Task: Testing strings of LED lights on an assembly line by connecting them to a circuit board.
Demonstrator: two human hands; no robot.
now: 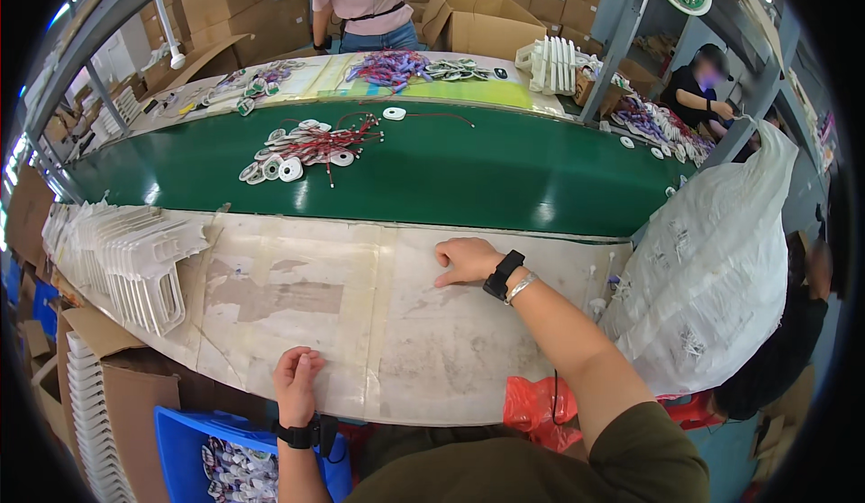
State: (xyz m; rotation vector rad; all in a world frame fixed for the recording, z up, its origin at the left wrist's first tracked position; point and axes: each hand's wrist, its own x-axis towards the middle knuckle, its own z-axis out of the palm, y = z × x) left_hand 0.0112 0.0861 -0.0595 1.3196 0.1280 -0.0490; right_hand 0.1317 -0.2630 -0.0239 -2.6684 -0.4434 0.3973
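My right hand (468, 261) hovers over or rests on the worn worktable (441, 359), its fingers bent and the thumb apart from them; I see nothing in it. My left hand (298, 379) is at the table's near edge, its fingers curled in toward the thumb with nothing visible between them. Beyond the table, a heap of round white parts with red wires (311, 147) lies on the green conveyor belt (450, 174). One white disc (394, 114) with a wire sits apart from the heap. To the left stands a row of white plastic frames (144, 260).
A bulky white plastic bag (712, 269) stands at the right end of the table. Below left are a blue bin (180, 449) of small parts and a cardboard box (140, 417). A red bag (532, 408) hangs at the near edge. People (369, 3) work across the belt.
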